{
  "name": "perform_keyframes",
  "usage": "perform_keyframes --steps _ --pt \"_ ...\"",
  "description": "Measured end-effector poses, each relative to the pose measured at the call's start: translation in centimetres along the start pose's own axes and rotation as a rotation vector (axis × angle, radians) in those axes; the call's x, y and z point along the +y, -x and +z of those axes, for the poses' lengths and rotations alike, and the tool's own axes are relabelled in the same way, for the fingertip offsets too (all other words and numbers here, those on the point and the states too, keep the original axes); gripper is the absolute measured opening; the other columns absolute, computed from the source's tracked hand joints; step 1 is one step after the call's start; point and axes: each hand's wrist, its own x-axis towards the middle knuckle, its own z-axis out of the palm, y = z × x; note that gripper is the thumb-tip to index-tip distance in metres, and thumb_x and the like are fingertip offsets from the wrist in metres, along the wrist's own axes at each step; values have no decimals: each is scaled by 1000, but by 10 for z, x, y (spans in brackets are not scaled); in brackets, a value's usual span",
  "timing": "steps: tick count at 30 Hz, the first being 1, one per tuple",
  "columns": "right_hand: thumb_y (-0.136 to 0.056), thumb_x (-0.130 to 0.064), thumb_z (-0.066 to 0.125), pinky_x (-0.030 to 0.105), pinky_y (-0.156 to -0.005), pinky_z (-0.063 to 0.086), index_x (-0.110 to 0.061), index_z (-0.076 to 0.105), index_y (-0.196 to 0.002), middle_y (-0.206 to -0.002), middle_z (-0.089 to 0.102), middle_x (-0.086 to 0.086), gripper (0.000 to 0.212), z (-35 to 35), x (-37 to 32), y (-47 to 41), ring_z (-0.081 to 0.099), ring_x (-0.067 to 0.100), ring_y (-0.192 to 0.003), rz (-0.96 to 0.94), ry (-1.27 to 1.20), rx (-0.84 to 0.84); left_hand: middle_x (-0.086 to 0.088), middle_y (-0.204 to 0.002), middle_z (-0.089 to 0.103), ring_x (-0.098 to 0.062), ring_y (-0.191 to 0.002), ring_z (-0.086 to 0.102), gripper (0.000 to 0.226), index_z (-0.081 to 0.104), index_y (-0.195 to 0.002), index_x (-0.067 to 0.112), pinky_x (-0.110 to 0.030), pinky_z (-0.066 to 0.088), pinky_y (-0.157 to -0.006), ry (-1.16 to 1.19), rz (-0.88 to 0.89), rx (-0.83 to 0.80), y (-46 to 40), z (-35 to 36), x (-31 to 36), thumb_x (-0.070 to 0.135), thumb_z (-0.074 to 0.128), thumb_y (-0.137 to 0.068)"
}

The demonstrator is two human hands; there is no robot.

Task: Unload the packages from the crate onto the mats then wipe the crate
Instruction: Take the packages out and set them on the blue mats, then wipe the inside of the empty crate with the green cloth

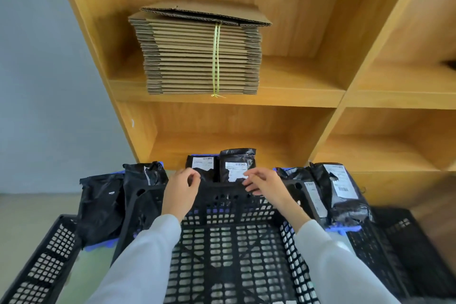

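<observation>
Both hands hovered over the far rim of the black crate (229, 242), whose mesh floor showed no packages left inside. 2 labelled packages (237, 165) stood upright just beyond the rim, against the foot of the wooden shelf (271, 136); more black packages lay on blue mats (343, 229) to either side, with 2 or more at left (118, 195) and at right (340, 190). The upright pair looked the likeliest to go wrong: a brush from a withdrawing hand or a nudge of the crate during wiping could tip them back over the rim. The right-hand stack sat near its mat's edge, beside the crate wall, and could slide if that wall was knocked. The left hand (182, 187) was loosely curled, thumb near forefinger, gripping nothing; the right hand (261, 181) was relaxed and partly spread, its fingertips (248, 184) near or just touching the package label; contact was unclear. No cloth was in view
</observation>
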Motion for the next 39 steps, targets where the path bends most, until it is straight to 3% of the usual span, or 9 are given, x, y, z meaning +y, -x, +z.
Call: perform_keyframes --steps 5,9,14,17,25,32,35,39 --pt "-105 -13 51 23 -65 55 -12 71 -109 -95 77 8 20 6 25 46 71 17 -77 51 -17 -9 15 -99 65 -6 -83 60 17 67 -98 30 -27 48 -71 81 32 -35 33 0 4 28 51 -103" --pt "-105 -13 51 24 -67 56 -13 71 -108 -96 77 10 20 -5 39 73 71 18 -78 67 -33 32 14 -97 66 -6 -96 61 17 69 -98 31 -31 52 -83 149 57 -95 51 13 13 26 52 -103" --pt "-105 -13 52 23 -63 54 -9 72 -106 -93 77 13 20 -37 46 98 71 19 -77 54 -85 109 16 -98 68 0 -96 62 18 70 -98 31 -31 54 -89 187 77 -172 66 38 42 28 53 -103" --pt "-105 -11 51 30 -68 55 -9 71 -106 -91 77 9 20 -58 48 104 71 19 -77 50 -101 158 17 -97 68 0 -96 62 18 70 -98 32 -31 55 -87 181 120 -194 70 53 61 30 53 -103" --pt "-104 -13 51 32 -71 55 -10 70 -107 -92 77 11 19 -128 76 109 73 21 -79 55 -181 247 14 -96 63 -6 -101 55 21 70 -100 26 -28 49 -84 73 257 -246 78 105 127 28 50 -104" --pt "-104 -12 51 30 -66 54 -10 70 -107 -91 78 10 20 -184 131 105 73 23 -80 164 -173 237 17 -102 61 -9 -101 57 27 64 -113 28 -37 49 -92 -33 339 -284 78 161 175 40 41 -107" --pt "-103 -13 51 30 -66 50 -11 69 -104 -86 77 5 19 -202 169 97 71 20 -74 265 -168 210 13 -116 62 -11 -112 54 27 63 -114 27 -37 43 -100 -139 388 -264 77 187 188 41 42 -106" --pt "-103 -9 49 23 -55 45 -10 66 -100 -78 72 5 17 -209 223 83 65 14 -58 412 -181 183 6 -141 50 -15 -139 39 27 64 -117 24 -38 30 -113 -237 369 -239 73 218 186 42 49 -103"
